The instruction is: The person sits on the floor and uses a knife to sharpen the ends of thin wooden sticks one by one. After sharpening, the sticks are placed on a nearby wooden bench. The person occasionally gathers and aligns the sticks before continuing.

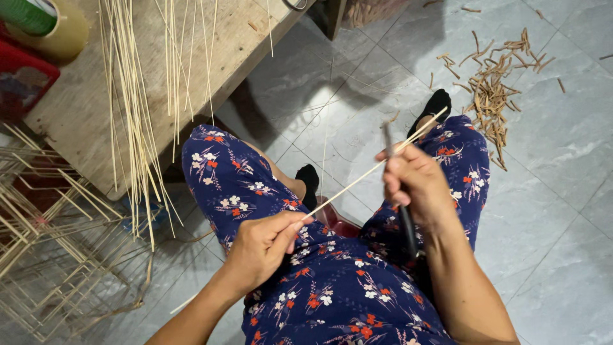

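Observation:
A thin pale bamboo stick runs diagonally between my hands, over my lap in blue floral trousers. My left hand pinches its lower end between thumb and fingers. My right hand grips the stick higher up, together with a dark-handled knife whose blade points up along the stick. The stick's top end reaches past my right knee, near my black-socked foot.
A wooden bench at upper left carries many long bamboo strips hanging over its edge, plus a roll of tape. A frame of bamboo sticks stands at the left. Short bamboo offcuts litter the grey tiled floor.

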